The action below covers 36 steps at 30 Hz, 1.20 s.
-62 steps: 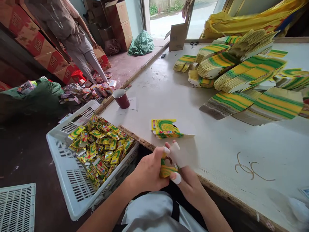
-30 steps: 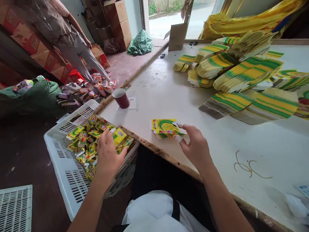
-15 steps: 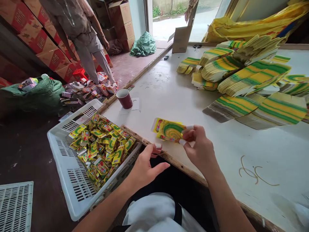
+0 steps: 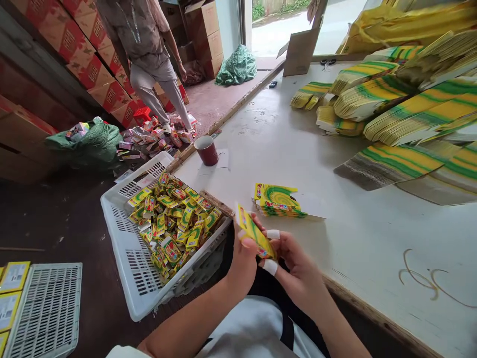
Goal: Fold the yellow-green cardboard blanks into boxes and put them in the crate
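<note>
I have the left hand point(image 4: 241, 263) and right hand point(image 4: 300, 273) both closed on one yellow-green carton point(image 4: 258, 234) — it tilts just in front of the bench point(image 4: 357, 243), left thumb on its face, taped right fingertips pinching its lower end. Just beyond, a small stack of flat cartons point(image 4: 278, 200) lies on the bench, the nearest thing in the way ahead. To the left I see a white crate point(image 4: 128, 294) heaped with small boxes point(image 4: 179, 219), crowding that side. A maroon mug point(image 4: 209, 153) stands past it; loose bands point(image 4: 417, 281) lie to the right, and striped bundles point(image 4: 372, 97) cover the far right — while another person point(image 4: 151, 47) stands well apart, among scattered packets point(image 4: 149, 141) on the floor
</note>
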Tool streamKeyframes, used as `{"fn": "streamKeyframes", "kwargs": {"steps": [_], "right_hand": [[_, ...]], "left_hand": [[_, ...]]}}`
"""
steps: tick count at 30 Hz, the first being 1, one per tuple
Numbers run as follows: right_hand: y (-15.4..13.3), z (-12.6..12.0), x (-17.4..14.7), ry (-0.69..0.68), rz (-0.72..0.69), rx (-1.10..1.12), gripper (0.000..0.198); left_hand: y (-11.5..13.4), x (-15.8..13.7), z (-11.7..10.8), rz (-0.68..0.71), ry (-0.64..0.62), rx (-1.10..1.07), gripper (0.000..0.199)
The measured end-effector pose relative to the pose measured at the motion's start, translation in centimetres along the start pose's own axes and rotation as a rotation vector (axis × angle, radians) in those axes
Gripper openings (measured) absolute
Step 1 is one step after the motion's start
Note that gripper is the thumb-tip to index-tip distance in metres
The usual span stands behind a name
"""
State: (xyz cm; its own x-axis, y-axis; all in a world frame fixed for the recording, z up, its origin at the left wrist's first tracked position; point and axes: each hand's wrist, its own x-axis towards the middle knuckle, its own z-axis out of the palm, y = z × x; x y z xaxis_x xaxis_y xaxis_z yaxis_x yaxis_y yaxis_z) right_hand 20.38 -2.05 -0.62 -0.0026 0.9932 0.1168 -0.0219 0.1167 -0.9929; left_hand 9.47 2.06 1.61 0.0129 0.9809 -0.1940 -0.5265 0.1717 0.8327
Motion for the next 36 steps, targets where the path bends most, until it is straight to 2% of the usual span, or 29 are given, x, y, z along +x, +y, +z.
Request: {"fn": "streamKeyframes", "kwargs": {"steps": [1,3,5,7,10,13,14,16,17,19,21,22,23,25,27,29,31,33,36], "right_hand": [[0.1,-0.5,0.1,0.016,-0.011,0.012,0.036],[0.1,-1.6,0.1,0.038,-0.052,-0.004,0.031],[0.0,-2.7,0.1,0.071,-0.117,-0.1,0.024],[-0.2,-3.7,0.2,0.113,-0.19,-0.235,0.024],[-0.9,-5.1,0.3,0.145,-0.338,-0.473,0.034],[-1.6,-5.6,0.4,0.098,-0.508,-0.735,0.039],[-1.7,-5.4,0.4,0.062,-0.558,-0.78,0.038],[-1.6,-4.6,0.2,0.001,-0.615,-0.793,0.037],[-1.5,-4.1,0.1,0.011,-0.601,-0.767,0.038],[-1.1,-3.1,-0.2,0.157,-0.491,-0.656,0.052],[-0.6,-2.4,-0.3,0.329,-0.3,-0.441,0.072],[-0.5,-2.2,-0.3,0.359,-0.183,-0.282,0.077],[-0.4,-2.0,-0.3,0.34,-0.058,-0.103,0.076],[-0.4,-1.7,-0.1,0.215,0.19,0.252,0.07],[-0.6,-1.4,0.0,0.117,0.356,0.505,0.076],[-0.9,-1.0,0.2,0.114,0.409,0.624,0.087],[-0.9,-0.6,0.3,0.146,0.402,0.67,0.094],[-0.8,-0.2,0.3,0.174,0.373,0.681,0.089],[-0.6,0.1,0.1,0.159,0.353,0.647,0.072]], "left_hand": [[0.0,0.0,-0.2,0.027,-0.052,0.052,0.074],[0.2,0.1,-0.5,0.081,-0.141,0.135,0.06],[0.8,0.5,-0.7,0.1,-0.189,0.229,0.04],[2.0,1.1,-1.1,0.09,-0.256,0.339,0.034],[4.7,2.2,-2.1,0.083,-0.408,0.453,0.062],[6.9,2.6,-2.7,0.103,-0.562,0.646,0.094],[7.2,2.5,-2.8,0.099,-0.619,0.779,0.098],[6.7,2.1,-2.5,0.074,-0.711,1.04,0.093],[6.0,1.8,-2.3,0.068,-0.722,1.132,0.086],[4.4,1.2,-2.0,0.086,-0.685,1.235,0.068],[2.9,0.6,-1.9,0.148,-0.614,1.273,0.063],[2.3,0.3,-1.9,0.187,-0.596,1.278,0.066],[1.9,0.1,-2.0,0.228,-0.594,1.271,0.07],[1.3,-0.3,-2.1,0.331,-0.612,1.227,0.075],[1.1,-0.6,-2.2,0.437,-0.639,1.19,0.076],[1.0,-0.7,-2.2,0.51,-0.652,1.184,0.071],[1.0,-0.6,-2.1,0.548,-0.633,1.186,0.067],[0.9,-0.4,-2.0,0.58,-0.595,1.173,0.062],[0.9,-0.2,-1.8,0.627,-0.57,1.183,0.055]]}}
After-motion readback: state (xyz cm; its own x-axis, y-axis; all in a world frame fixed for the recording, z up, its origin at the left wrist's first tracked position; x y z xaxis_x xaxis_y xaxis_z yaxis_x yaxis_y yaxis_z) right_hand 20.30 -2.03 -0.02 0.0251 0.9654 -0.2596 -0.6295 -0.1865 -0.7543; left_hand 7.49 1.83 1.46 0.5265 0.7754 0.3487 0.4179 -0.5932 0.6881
